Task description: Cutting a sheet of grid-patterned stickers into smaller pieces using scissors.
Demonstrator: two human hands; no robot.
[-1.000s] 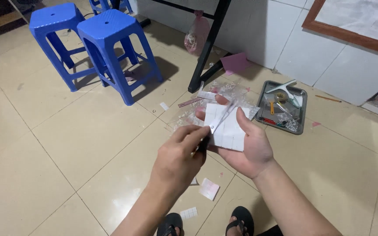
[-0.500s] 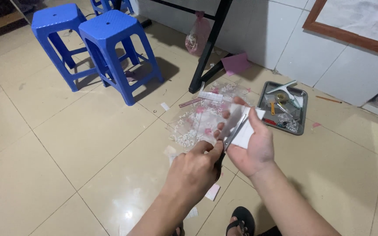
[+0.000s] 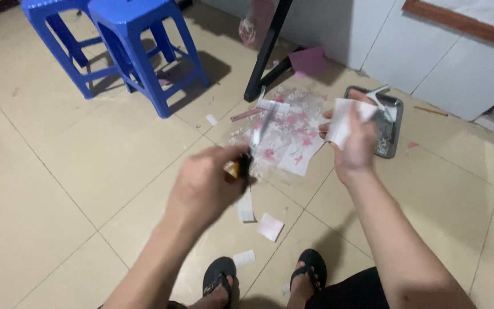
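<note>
My left hand [image 3: 204,186] is closed around the dark handles of a pair of scissors [image 3: 253,146], whose blurred blades point up and away from me. My right hand [image 3: 354,140] grips a folded white sheet of paper [image 3: 341,121], held apart from the scissors, above the floor near a metal tray [image 3: 393,123]. Under both hands lies a clear plastic sheet with pink flower shapes [image 3: 287,134] on the tiled floor.
Two blue plastic stools [image 3: 127,48] stand at the back left. A black table leg [image 3: 267,54] slants down beside a pink paper sheet [image 3: 308,60]. White paper scraps [image 3: 270,227] lie near my feet in black sandals [image 3: 310,269].
My hands have drawn apart: the left hand with the scissors dropped down and left, while the right hand carried the paper to the right toward the tray.
</note>
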